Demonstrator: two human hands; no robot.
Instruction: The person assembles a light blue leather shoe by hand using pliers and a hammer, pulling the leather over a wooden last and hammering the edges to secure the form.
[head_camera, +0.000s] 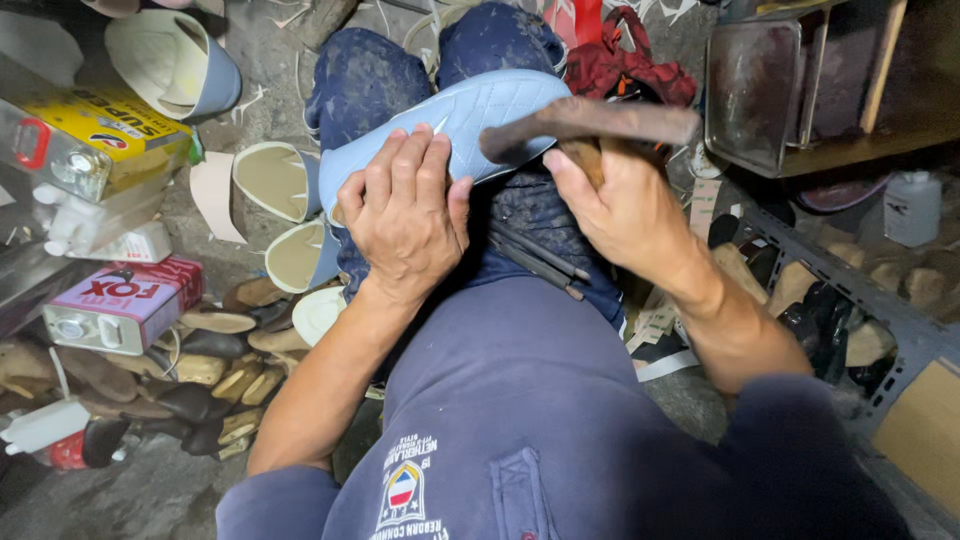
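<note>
Blue shoe sole (470, 115) lies tread-up across the person's lap, on the dark blue trousers (370, 75), running from left knee toward right thigh. Left hand (405, 215) is spread flat over the near end, fingers (400, 160) pressing down and not curled round anything, so it pins the sole rather than gripping it. Right hand (625, 205) is clenched on the wooden handle of a hammer (590, 122), whose dark, worn head sits just over the far half of the sole; contact or a small gap, can't tell, blur. My read: the sole is being hammered down. To do it well: keep the left fingertips well back from the strike zone, they're near the hammer head now. Land the face flat, not on an edge, so the tread isn't dented. Use short wrist strokes and work along the length, overlapping hits. The thigh is a soft anvil, so keep the sole pinned flat against it or it'll bounce and shift. Two thin dark tools (540, 255) lie on the lap just beside the right wrist and could get knocked off. Around: loose cut soles (275, 180) and glue tins (120, 300) on the floor at left, grey crate (905, 325) at right.
</note>
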